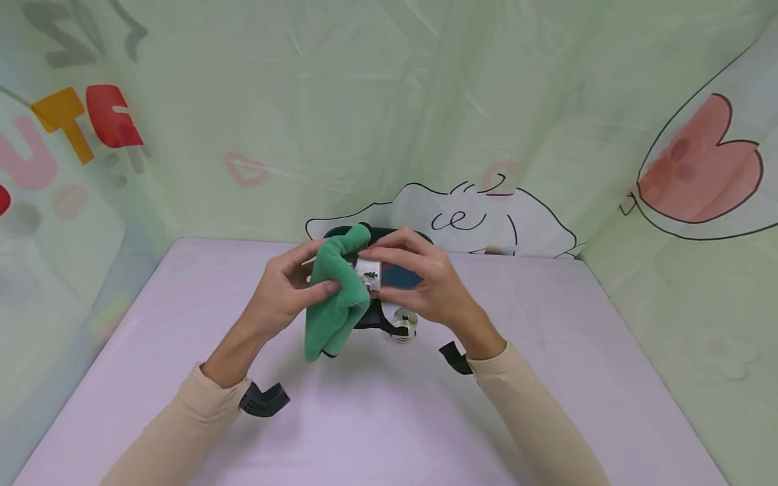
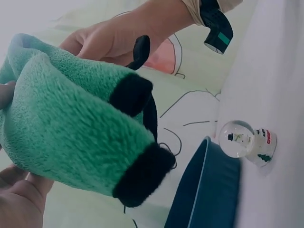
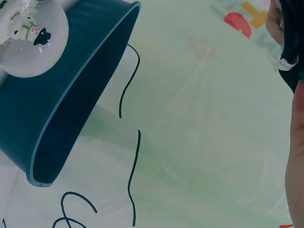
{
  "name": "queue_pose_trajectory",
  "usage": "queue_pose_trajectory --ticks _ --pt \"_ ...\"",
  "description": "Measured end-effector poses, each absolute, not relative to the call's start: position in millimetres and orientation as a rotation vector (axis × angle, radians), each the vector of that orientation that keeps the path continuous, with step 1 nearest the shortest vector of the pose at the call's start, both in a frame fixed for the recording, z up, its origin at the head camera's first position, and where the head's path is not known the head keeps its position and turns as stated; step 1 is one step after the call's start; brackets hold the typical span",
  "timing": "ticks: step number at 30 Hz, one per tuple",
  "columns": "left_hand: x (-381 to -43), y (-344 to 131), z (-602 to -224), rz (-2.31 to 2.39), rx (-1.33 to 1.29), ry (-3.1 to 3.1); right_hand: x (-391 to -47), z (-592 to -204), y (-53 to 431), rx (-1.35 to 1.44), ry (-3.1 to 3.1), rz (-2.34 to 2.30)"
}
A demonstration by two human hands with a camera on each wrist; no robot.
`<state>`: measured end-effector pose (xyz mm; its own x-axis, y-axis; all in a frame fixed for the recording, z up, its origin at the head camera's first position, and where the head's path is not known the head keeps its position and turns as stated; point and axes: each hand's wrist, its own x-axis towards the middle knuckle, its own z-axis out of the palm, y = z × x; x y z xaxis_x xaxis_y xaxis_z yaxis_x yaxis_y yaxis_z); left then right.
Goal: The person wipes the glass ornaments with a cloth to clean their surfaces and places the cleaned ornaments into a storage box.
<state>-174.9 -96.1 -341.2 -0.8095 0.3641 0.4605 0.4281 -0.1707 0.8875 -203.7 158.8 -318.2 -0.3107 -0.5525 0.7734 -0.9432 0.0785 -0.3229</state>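
Observation:
My left hand grips a fuzzy green cloth with black edging, thumb on its near side. Between thumb and fingers of my right hand is a white piece with a small green tree on it, like a snow globe's base. Its other end is hidden in the cloth's folds. In the left wrist view the cloth hangs in front of the hands, covering most of what they hold. Below my right hand, a snow globe with a snowman inside stands on the table.
Behind the hands is a dark blue bin, its rim and wall also showing in the left wrist view. The pale purple table ends at a printed green curtain. Black wrist devices project from both sleeves.

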Motion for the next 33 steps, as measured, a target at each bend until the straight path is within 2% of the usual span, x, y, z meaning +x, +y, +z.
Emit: queue_pose_trajectory --ticks 14,30,33 --pt "-176.5 -92.3 -344.0 -1.835 -1.184 -1.939 -200.1 -321.3 160.4 1.377 -2.01 1.244" --pt "-180.5 -89.5 -344.2 -1.307 -1.21 -2.008 -200.5 -320.3 157.9 1.271 -2.06 1.234" --pt "-180.3 -89.1 -345.9 -1.322 -1.204 -2.011 -200.5 -320.6 157.6 1.271 -2.055 1.25"
